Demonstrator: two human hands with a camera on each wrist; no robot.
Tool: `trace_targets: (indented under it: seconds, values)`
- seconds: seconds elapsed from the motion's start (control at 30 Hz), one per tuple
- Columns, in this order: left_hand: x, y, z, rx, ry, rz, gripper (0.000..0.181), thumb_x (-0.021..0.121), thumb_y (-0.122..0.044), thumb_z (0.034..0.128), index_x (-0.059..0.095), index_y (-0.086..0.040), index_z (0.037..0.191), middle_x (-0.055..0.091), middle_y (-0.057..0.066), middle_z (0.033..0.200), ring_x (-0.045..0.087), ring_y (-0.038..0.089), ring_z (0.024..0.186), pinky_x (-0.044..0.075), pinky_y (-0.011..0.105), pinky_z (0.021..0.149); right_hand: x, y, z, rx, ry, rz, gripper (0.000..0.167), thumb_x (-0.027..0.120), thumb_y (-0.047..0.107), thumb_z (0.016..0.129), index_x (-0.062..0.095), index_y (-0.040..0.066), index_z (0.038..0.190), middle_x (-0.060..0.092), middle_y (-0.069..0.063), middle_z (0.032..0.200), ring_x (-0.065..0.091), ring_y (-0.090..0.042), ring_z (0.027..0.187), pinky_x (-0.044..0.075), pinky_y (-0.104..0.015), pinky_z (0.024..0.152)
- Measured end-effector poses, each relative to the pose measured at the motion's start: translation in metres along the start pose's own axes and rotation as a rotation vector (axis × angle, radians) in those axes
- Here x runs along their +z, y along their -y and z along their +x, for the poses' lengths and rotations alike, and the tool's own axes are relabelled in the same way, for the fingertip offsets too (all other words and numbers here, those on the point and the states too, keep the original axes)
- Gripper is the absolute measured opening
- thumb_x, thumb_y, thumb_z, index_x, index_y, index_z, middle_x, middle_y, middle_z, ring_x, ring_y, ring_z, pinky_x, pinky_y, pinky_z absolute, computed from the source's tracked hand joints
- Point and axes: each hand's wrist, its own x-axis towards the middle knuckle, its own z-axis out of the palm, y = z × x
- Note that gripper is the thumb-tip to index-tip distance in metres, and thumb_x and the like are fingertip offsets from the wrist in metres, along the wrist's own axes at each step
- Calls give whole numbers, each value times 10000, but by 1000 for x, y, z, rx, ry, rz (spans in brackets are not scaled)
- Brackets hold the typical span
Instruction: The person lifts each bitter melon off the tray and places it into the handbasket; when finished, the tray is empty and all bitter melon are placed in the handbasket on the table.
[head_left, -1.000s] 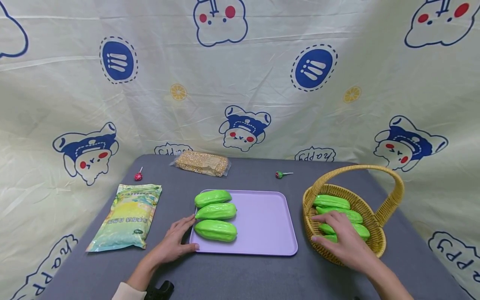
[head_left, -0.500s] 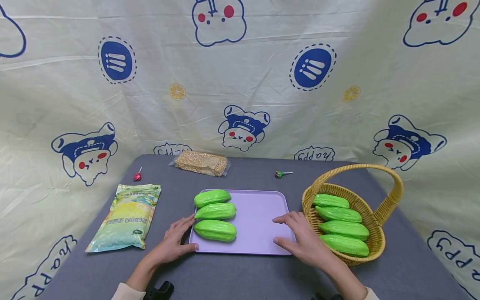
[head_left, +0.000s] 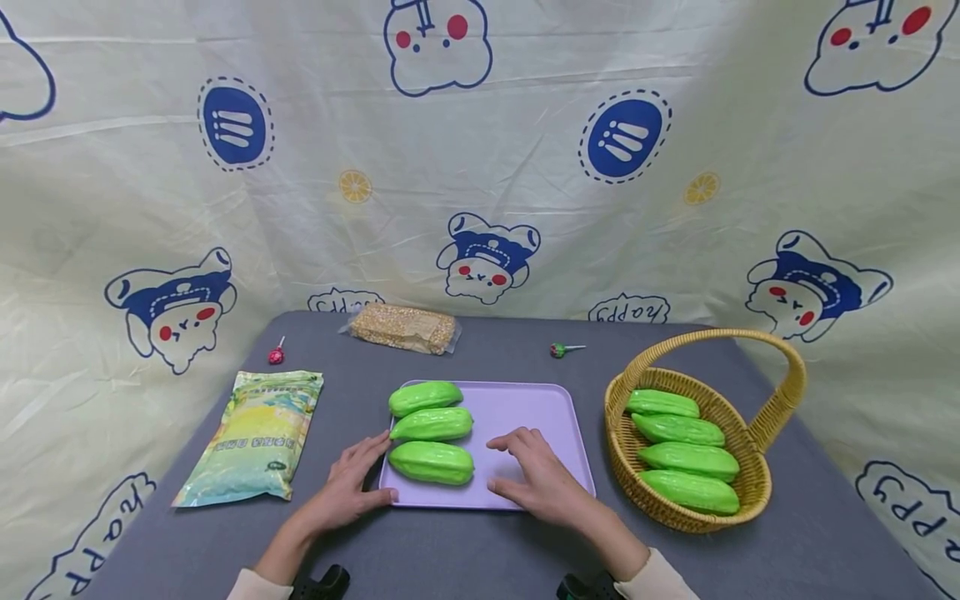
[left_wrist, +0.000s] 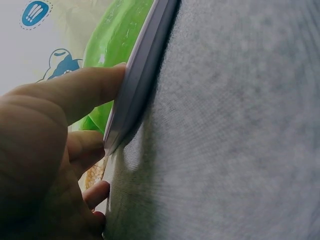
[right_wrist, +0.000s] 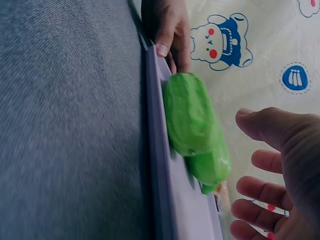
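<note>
Pale printed cloth (head_left: 525,125) behind, grey tabletop (head_left: 480,554) in front. Purple tray (head_left: 528,408) at centre; three green vegetables (head_left: 432,424) lie in a column along its left side. Four more vegetables (head_left: 681,430) in the wicker basket (head_left: 633,493), right of the tray. Hands apart from each other. Left hand (head_left: 348,483): thumb and fingertips against the tray's near left corner, same spot as a second ago. Right hand (head_left: 543,482): thumb and fingers spread, above the tray; a second ago it was over the basket, half a second ago at the tray's right edge, now farther left, near the three vegetables. Both vegetable counts match the half-second-earlier view.
</note>
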Motion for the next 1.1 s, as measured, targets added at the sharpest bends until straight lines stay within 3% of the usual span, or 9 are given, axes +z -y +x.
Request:
trace_targets:
  seconds: [0.5,0.8,1.1]
  values:
    - [1,1,0,0,-5,-4,789,721,-343,797,367,-52,1439,292,131,1539,179,430,1398,95,691,1045,27,11,27,-18,38,-10,482,746,255,767,587,73,1184,597,-78,1084,494,-174,971,413,-329,831]
    - [1,-1,0,8,-14,2,776,722,-333,798,378,-48,1432,304,137,1533,195,436,1389,109,697,1038,34,17,40,47,109,18,442,706,291,818,585,92,1194,589,-37,1082,488,-166,976,413,-331,834]
    - [1,0,0,7,-2,-8,775,717,-336,805,370,-55,1439,295,128,1539,177,433,1401,94,696,1041,42,18,49,82,69,29,341,645,282,871,616,88,1150,594,-43,999,478,-147,897,399,-309,781]
